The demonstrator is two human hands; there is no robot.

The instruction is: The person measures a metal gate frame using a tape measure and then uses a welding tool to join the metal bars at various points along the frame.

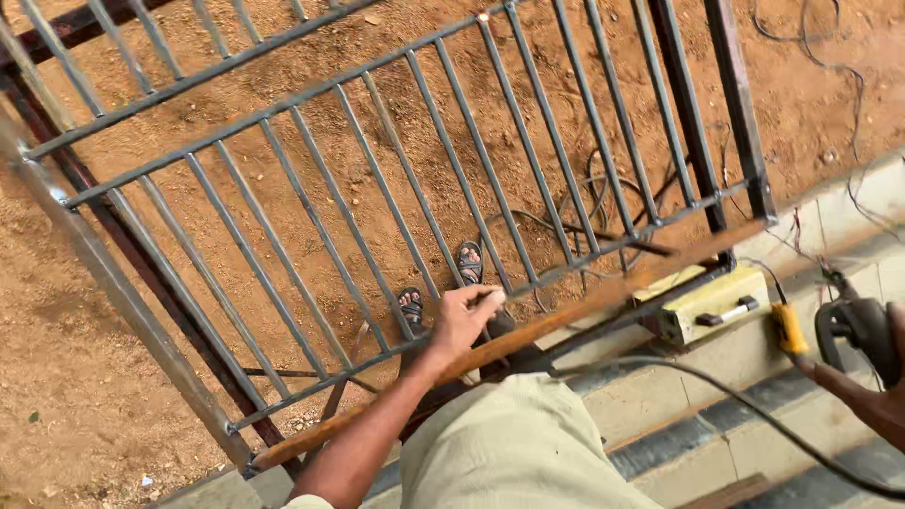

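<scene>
Two hands were at work around one large metal grille, which stood tilted over the red earth and took up most of the view. Along its lower rail lay a rusty-brown bar, running from lower left up toward the right corner. Beyond that sat a cream welding box on the paved step, with a black cable trailing across the slabs. The left hand was closed over the lower rail where bar and grille met, steadying them. The right hand sat at the frame's edge, wrapped around a dark handled tool. To weld well, I judged, the left grip needed to hold the frame still, fingers kept clear of the joint, and the cable kept slack away from the sandalled feet.
</scene>
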